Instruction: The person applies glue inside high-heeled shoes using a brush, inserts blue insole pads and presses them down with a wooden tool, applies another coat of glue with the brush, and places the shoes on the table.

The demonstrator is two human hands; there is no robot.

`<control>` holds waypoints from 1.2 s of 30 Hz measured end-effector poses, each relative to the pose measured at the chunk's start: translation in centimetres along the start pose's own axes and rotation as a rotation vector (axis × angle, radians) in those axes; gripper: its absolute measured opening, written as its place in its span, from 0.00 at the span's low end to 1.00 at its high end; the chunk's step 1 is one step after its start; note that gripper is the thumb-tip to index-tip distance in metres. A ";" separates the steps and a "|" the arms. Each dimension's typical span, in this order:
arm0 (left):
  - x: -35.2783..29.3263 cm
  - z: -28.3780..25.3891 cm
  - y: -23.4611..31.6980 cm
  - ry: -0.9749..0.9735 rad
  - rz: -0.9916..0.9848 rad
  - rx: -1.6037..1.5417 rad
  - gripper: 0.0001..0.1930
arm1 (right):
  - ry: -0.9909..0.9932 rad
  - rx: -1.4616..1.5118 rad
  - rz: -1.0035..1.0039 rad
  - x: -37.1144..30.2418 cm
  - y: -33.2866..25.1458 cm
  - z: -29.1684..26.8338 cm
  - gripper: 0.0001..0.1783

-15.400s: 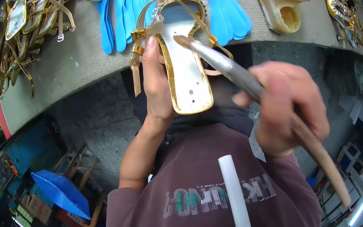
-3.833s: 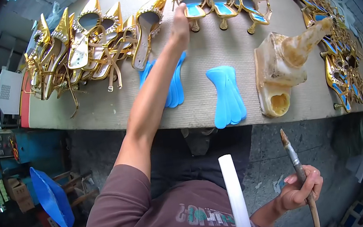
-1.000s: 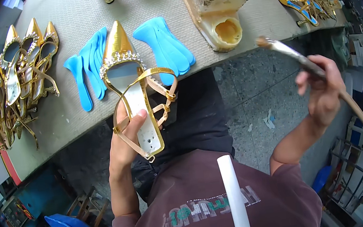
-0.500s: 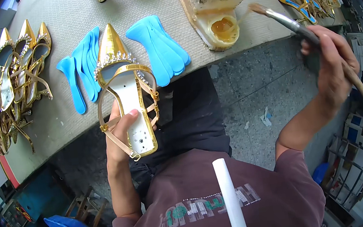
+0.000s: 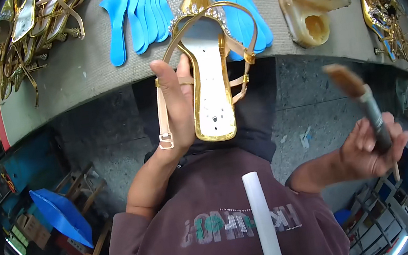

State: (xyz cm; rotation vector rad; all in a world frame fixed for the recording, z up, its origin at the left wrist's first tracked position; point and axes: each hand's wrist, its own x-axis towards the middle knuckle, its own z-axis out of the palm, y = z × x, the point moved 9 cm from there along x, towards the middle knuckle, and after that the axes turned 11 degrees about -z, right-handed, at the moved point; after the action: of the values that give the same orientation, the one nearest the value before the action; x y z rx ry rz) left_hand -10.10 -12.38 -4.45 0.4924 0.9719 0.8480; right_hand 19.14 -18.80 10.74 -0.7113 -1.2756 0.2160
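My left hand (image 5: 177, 108) supports a pointed gold slingback shoe (image 5: 211, 86) from its left side, toe away from me. Its thumb is raised beside the strap, and the other fingers go behind the shoe. The shoe has a rhinestone trim, gold straps, a loose buckle end and a bare white inside with small holes. My right hand (image 5: 374, 150) is closed round the handle of a wide brush (image 5: 358, 96), bristles up and tinted amber, apart from the shoe. Two fanned stacks of blue insoles, left (image 5: 150, 19) and right (image 5: 246, 15), lie on the table behind the shoe.
A glue-crusted container (image 5: 317, 29) with a round opening stands at the table's right. Gold shoes are heaped at the far left (image 5: 16, 53) and far right (image 5: 383, 13). A white cigarette (image 5: 262, 217) juts up in front of my shirt. A blue object (image 5: 64, 216) is at lower left.
The brush has come down from beside the glue container toward me. My left thumb has lifted off the shoe's inside. The whole view has shifted, with the table now further right and higher.
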 end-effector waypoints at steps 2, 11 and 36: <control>0.3 -0.2 0.0 0.031 0.000 -0.049 0.57 | -0.211 -0.279 -0.141 -1.7 -2.4 8.3 0.14; 0.1 -2.0 0.0 0.088 0.053 -0.170 0.49 | -0.336 -0.323 0.101 -7.1 7.6 20.0 0.08; 0.1 -2.3 -0.3 0.021 -0.003 0.058 0.61 | -0.263 -0.026 0.530 -8.4 8.7 17.6 0.08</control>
State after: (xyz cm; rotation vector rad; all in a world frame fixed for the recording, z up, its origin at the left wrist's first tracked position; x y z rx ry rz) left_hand -11.91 -12.48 -5.90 0.5322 1.0180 0.8255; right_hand 2.36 -10.09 0.93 -1.0627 -1.3169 0.7455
